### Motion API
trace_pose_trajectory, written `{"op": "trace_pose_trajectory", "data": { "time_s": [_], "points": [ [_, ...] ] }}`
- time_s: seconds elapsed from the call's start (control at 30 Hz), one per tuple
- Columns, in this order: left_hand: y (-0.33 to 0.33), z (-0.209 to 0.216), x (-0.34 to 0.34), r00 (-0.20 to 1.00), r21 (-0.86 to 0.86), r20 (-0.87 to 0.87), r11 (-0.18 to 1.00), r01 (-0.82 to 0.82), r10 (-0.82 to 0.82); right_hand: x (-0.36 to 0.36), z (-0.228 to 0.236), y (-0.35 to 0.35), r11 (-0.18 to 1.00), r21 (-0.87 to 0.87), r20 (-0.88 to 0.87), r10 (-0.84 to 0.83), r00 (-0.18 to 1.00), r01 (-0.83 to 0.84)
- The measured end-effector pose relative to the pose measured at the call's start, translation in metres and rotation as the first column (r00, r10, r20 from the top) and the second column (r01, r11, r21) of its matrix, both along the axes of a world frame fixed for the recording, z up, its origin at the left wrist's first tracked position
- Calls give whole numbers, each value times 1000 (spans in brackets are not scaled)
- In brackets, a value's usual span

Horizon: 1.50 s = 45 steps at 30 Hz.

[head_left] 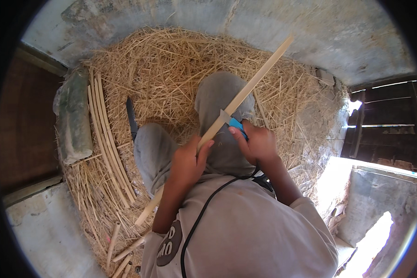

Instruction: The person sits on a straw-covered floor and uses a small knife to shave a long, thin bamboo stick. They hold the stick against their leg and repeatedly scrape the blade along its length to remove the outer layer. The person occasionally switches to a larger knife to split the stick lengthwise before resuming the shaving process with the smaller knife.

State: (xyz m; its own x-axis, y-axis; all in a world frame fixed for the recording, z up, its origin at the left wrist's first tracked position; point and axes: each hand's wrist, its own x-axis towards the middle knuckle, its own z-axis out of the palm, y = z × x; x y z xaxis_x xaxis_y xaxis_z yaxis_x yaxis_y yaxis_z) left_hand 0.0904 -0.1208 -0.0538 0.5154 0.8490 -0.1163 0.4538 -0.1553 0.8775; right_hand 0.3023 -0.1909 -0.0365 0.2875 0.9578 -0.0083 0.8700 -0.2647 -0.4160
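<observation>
The right hand (258,142) is gripping a blue knife (237,127), its blade meeting the strip (260,79) the left hand (188,161) is clasping across the knee (217,89) — shaving seemingly under way, how much remains being unclear — while poles (108,125) are lying on straw (157,60).

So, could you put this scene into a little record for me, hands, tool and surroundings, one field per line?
Left hand: closed around a long pale strip
Right hand: grips a blue-handled blade
Contact: the metal lies across the strip, beyond the left hand
Strip's lie: slanted, far end toward the upper right
Ground: loose straw
At left: a row of thin strips beside a grey-green cylinder
By the left knee: a dark, narrow blade
Lower left: short sticks
</observation>
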Motion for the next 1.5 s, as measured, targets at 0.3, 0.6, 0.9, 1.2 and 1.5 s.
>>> {"op": "trace_pose_trajectory", "data": {
  "time_s": [0.3, 0.6, 0.9, 1.2, 1.5],
  "points": [
    [-11, 7, -13, 996, 181, -87, 983, 5, 11, -1, -5, -5, 997, 62, 103, 43, 994, -50],
    [-25, 12, -31, 993, 152, -117, 988, 15, 3, -1, -8, -8, 996, 47, 126, 73, 989, -79],
    [-46, 5, -63, 986, 155, -160, 988, -17, 42, 1, -12, -10, 993, 94, 119, 59, 991, -70],
    [-65, 20, -112, 965, 21, -256, 998, -56, 59, 7, -5, -8, 994, 93, -82, -41, 996, 48],
    [-73, 15, -149, 955, 62, -287, 996, -59, 74, 7, -3, -8, 988, 63, -158, -130, 979, 141]
  ]
}}
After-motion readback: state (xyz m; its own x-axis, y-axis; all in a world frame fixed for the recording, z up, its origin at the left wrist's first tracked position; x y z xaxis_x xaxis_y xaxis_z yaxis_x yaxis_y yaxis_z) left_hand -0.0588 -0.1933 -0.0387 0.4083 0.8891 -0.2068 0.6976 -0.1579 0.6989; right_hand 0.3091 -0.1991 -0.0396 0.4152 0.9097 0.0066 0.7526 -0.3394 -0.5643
